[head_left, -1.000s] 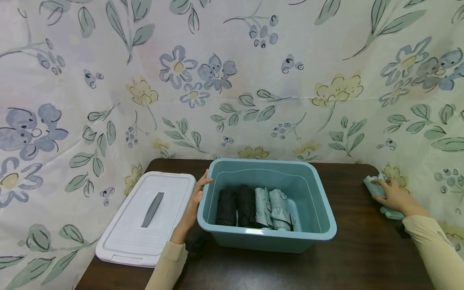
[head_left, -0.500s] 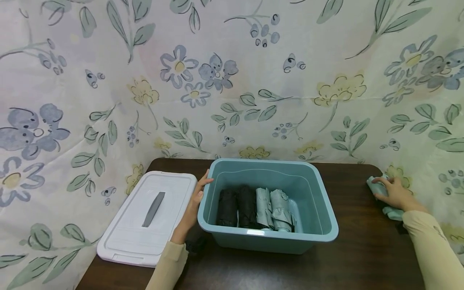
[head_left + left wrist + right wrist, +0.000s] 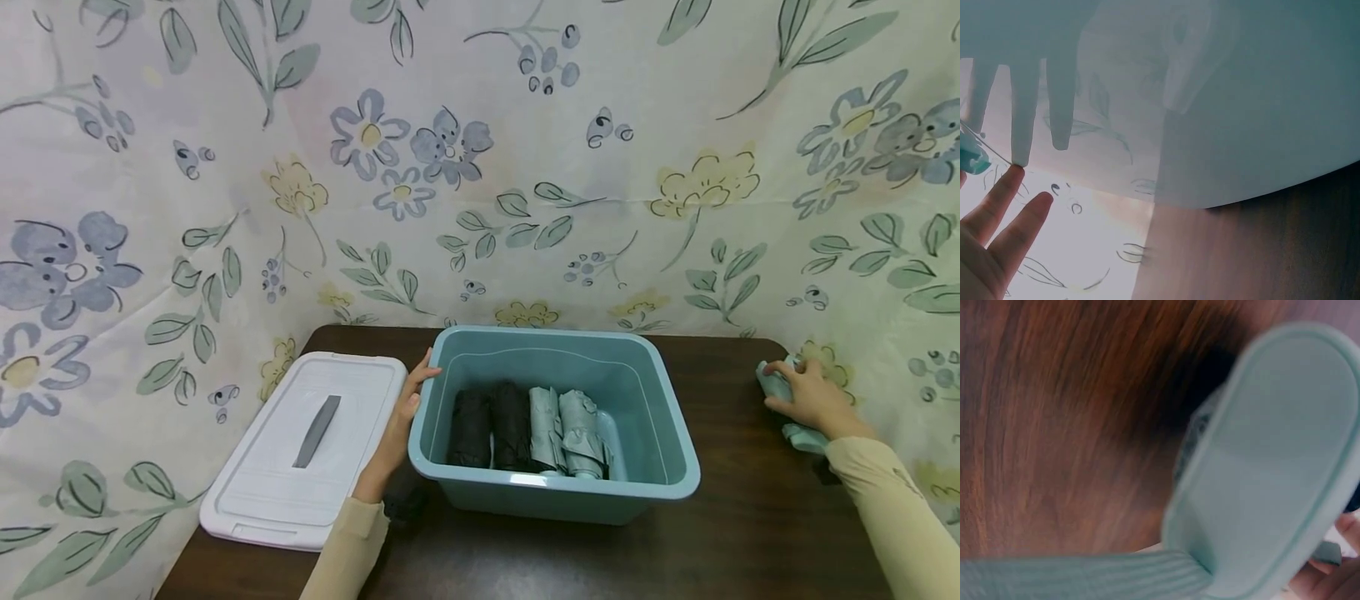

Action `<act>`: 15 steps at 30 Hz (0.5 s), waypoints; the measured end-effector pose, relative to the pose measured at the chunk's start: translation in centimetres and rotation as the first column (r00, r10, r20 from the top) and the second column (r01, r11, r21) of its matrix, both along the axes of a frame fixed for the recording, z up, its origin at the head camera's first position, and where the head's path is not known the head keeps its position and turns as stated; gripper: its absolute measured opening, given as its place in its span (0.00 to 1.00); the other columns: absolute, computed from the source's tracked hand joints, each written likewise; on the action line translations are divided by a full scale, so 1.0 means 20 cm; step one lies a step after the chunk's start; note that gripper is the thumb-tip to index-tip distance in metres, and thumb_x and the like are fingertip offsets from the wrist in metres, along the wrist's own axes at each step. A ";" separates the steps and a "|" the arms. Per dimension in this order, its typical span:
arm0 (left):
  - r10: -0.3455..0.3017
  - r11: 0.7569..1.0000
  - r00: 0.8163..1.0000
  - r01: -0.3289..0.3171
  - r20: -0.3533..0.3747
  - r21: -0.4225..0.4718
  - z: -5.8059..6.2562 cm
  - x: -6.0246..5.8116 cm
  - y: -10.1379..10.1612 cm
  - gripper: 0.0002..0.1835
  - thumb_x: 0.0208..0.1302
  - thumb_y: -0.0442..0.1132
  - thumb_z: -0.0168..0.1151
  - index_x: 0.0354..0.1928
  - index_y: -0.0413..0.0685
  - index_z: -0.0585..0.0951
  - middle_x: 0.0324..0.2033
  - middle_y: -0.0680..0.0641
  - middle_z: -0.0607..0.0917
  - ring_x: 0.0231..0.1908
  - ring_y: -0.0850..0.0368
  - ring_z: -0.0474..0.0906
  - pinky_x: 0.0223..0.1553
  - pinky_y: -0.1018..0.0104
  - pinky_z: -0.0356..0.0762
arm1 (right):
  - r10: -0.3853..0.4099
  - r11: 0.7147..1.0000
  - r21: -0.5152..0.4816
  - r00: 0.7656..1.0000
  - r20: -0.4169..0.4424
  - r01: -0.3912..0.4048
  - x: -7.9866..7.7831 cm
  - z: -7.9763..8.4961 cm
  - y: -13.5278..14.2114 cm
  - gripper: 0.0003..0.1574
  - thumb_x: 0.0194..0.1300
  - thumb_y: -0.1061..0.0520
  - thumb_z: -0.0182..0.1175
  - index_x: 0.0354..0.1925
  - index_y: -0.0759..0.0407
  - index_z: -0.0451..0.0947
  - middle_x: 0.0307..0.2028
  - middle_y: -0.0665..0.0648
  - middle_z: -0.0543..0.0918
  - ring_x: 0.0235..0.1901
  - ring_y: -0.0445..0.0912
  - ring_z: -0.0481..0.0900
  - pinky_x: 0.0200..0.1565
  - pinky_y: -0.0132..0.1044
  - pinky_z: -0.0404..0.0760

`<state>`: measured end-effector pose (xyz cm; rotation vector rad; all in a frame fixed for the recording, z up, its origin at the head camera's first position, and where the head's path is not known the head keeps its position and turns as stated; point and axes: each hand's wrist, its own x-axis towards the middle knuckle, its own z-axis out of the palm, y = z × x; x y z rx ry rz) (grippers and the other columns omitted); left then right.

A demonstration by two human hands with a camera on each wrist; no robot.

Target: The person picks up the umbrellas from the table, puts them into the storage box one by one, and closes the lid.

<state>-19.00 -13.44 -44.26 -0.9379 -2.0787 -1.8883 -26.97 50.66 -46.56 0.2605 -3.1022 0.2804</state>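
Observation:
My left hand (image 3: 397, 425) rests against the left side of a teal plastic bin (image 3: 536, 504), one digit reaching over its rim. Straight fingers (image 3: 1019, 240) show beside the bin's outer wall in the left wrist view. Two black rolled umbrellas (image 3: 471, 429) and two pale green ones (image 3: 581, 433) lie side by side in the bin. At the table's far right corner, my right hand (image 3: 813, 404) grips a mint-green folding umbrella (image 3: 776, 385). Its flat oval handle end (image 3: 1272, 462) and ribbed strap (image 3: 1079, 575) fill much of the right wrist view.
A white lid (image 3: 255, 492) with a grey handle (image 3: 317, 432) lies left of the bin, next to my left forearm. The dark wooden table (image 3: 720, 533) ends against flower-patterned cloth (image 3: 525, 167) behind and at the sides.
My right hand and the mint-green umbrella shift slightly right, then a little back left, staying at the table's corner. The left hand and the bin stay in place.

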 end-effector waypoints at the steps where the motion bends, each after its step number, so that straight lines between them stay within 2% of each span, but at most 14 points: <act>1: 0.001 1.000 1.000 -0.001 0.001 -0.001 0.00 0.00 0.00 0.24 0.68 0.34 0.26 0.63 0.29 0.57 0.71 0.35 0.41 0.70 0.38 0.39 0.59 0.32 0.47 | 0.004 1.000 0.001 1.000 -0.021 -0.004 0.00 0.01 -0.01 0.31 0.60 0.46 0.60 0.54 0.56 0.60 0.43 0.81 0.55 0.19 0.62 0.68 0.18 0.48 0.67; 6: -0.002 1.000 1.000 0.002 -0.003 0.002 0.00 0.00 0.00 0.24 0.68 0.34 0.26 0.63 0.30 0.57 0.71 0.34 0.41 0.70 0.38 0.39 0.59 0.32 0.47 | 0.028 0.999 0.033 0.990 -0.136 -0.024 0.02 0.04 -0.08 0.30 0.59 0.48 0.62 0.54 0.55 0.62 0.42 0.78 0.57 0.17 0.55 0.64 0.17 0.42 0.64; 9: -0.004 1.000 1.000 0.004 -0.005 0.003 0.00 0.00 0.00 0.24 0.68 0.33 0.25 0.63 0.30 0.57 0.71 0.34 0.40 0.70 0.38 0.39 0.59 0.32 0.46 | 0.040 0.998 0.060 0.981 -0.189 -0.029 0.03 0.08 -0.13 0.30 0.57 0.48 0.63 0.53 0.54 0.63 0.43 0.79 0.58 0.17 0.54 0.63 0.16 0.41 0.63; 15: 0.007 1.000 1.000 -0.008 -0.006 -0.013 0.01 0.00 0.00 0.24 0.68 0.33 0.25 0.62 0.29 0.57 0.72 0.38 0.42 0.70 0.37 0.39 0.59 0.31 0.47 | 0.073 0.994 0.098 0.951 -0.302 -0.046 0.06 0.16 -0.25 0.30 0.52 0.53 0.67 0.51 0.55 0.66 0.44 0.82 0.61 0.18 0.62 0.66 0.17 0.50 0.66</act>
